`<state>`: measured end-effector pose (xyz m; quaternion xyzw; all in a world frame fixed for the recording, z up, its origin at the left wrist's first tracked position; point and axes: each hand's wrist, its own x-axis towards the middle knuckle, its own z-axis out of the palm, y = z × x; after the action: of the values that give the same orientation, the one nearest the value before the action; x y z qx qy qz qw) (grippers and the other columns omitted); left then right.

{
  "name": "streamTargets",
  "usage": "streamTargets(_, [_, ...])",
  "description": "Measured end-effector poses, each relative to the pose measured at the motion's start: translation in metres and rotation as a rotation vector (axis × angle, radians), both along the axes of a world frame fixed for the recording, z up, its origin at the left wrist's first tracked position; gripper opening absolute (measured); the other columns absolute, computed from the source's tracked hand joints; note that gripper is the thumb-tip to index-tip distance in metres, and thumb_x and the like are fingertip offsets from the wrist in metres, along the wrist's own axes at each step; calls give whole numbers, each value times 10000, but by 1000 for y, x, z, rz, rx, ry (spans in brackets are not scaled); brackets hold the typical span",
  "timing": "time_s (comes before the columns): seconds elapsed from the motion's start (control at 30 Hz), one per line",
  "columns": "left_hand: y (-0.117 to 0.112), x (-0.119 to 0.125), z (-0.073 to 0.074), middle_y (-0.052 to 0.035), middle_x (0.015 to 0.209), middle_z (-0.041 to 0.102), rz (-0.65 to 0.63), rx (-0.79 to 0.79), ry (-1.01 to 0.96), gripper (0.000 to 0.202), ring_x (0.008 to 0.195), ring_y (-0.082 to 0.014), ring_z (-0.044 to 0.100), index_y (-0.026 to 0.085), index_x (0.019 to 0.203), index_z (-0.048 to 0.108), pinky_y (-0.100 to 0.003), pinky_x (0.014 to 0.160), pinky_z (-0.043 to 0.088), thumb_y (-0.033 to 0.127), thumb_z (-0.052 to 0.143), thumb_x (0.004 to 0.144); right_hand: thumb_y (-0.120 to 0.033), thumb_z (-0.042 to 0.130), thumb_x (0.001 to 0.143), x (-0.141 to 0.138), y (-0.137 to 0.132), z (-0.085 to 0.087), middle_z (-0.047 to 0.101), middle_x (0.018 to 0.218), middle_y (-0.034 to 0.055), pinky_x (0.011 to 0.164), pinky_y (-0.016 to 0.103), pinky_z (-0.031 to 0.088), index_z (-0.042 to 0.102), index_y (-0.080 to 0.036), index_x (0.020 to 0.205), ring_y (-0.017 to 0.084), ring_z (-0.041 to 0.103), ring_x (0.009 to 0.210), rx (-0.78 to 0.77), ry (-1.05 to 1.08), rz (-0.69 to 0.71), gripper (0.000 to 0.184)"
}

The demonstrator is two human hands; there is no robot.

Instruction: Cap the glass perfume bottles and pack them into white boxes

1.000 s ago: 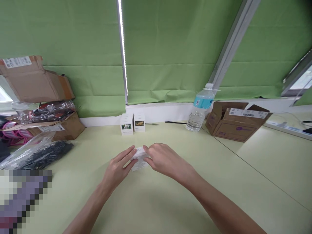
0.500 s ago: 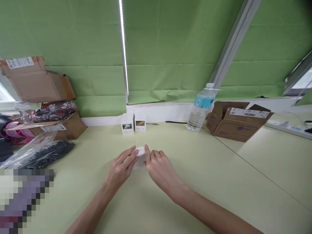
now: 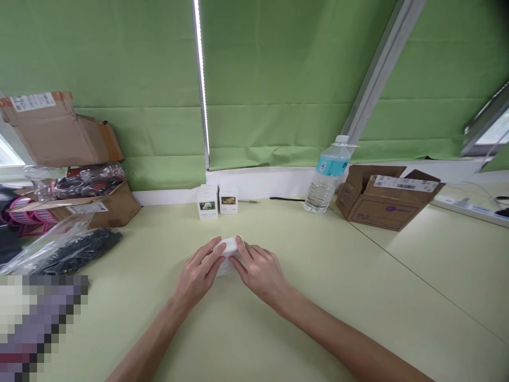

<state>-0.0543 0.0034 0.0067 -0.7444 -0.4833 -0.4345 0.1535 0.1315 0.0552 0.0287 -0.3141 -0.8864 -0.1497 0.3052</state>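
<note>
Small white box (image 3: 226, 246) at 12 o'clock from the wrists, low over or resting on the pale counter (image 3: 358, 318), caught between both hands. Left hand (image 3: 198, 274): fingers (image 3: 209, 258) slightly spread, lying along the box's left side. Right hand (image 3: 258, 273): fingers (image 3: 254, 253) close together, curled over its right end. Underside hidden by the hands, so perhaps only a light pinch. For clean handling: even pressure from both sides, flat pads, no squeeze on the thin card corners. Farther off at 12 o'clock, two printed white boxes (image 3: 207, 204) side by side; at 1 o'clock, a water bottle (image 3: 326, 183); at 2 o'clock, an open cardboard carton (image 3: 387, 204); at 10 o'clock, black goods in a clear plastic bag (image 3: 85, 249).
</note>
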Motion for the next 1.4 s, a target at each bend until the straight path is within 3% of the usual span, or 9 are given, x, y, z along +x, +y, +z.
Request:
streamTargets(0.17, [2,3,-2,-61,1288,535,-45,-53,-89,386,1123,-187,567,325,1248,539,-331,853,570,174,501,896,-337,428,956,5,15,-8,726,946,75,676,239,459,585,-158,1229,137,642,742,-139,209,124,363])
streamTargets(0.3, [4,3,-1,-59,1253,559,-43,-36,-94,341,1078,-186,589,322,1210,572,-330,812,582,203,498,899,-342,466,939,6,19,-13,722,996,57,696,226,473,613,-201,1202,128,654,765,-182,268,135,332])
streamTargets(0.6, [3,5,3,-43,1223,584,-15,27,-71,417,1031,-168,600,349,1194,584,-302,812,565,122,568,845,-292,440,951,6,16,-17,680,1117,100,761,248,486,529,-143,1289,153,656,880,-87,202,143,380])
streamTargets(0.87, [-1,8,7,-51,1222,567,-66,-88,-230,328,1066,-186,579,315,1160,613,-320,830,543,164,519,883,-255,383,965,9,18,-20,653,1168,104,768,268,483,382,-157,1396,161,639,906,-103,158,171,442])
streamTargets(0.97, [-4,7,8,-54,1232,557,-45,-111,-222,329,1032,-181,584,313,1179,597,-326,831,532,183,518,887,-243,370,963,9,16,-21,629,1202,105,771,269,493,344,-175,1404,161,629,959,-138,180,168,447])
streamTargets(1.1, [-8,7,8,-66,1198,558,39,-119,-300,284,906,-165,617,283,1136,614,-312,787,537,260,580,855,-327,418,933,7,8,-18,590,1212,120,717,285,524,412,-179,1293,179,609,1007,-305,328,110,390])
streamTargets(1.23, [-16,13,13,-69,1074,608,77,-370,-561,464,764,-154,634,266,1281,489,-339,751,553,423,555,850,-447,502,872,2,-7,-12,555,1252,110,778,355,521,390,-225,1311,223,583,1061,-520,346,154,504])
streamTargets(1.33, [-20,21,19,-19,766,630,-46,-628,-826,507,669,-162,636,243,1375,360,-346,693,561,483,341,928,-514,604,785,-3,-19,-7,560,1262,78,817,363,500,346,-269,1367,242,575,1072,-673,304,230,682])
streamTargets(1.4, [-21,25,21,-39,857,642,-155,-701,-946,523,650,-157,629,244,1388,321,-325,629,560,493,319,928,-504,609,784,-7,-23,-7,610,1178,51,760,334,501,369,-279,1350,222,608,974,-758,323,239,656])
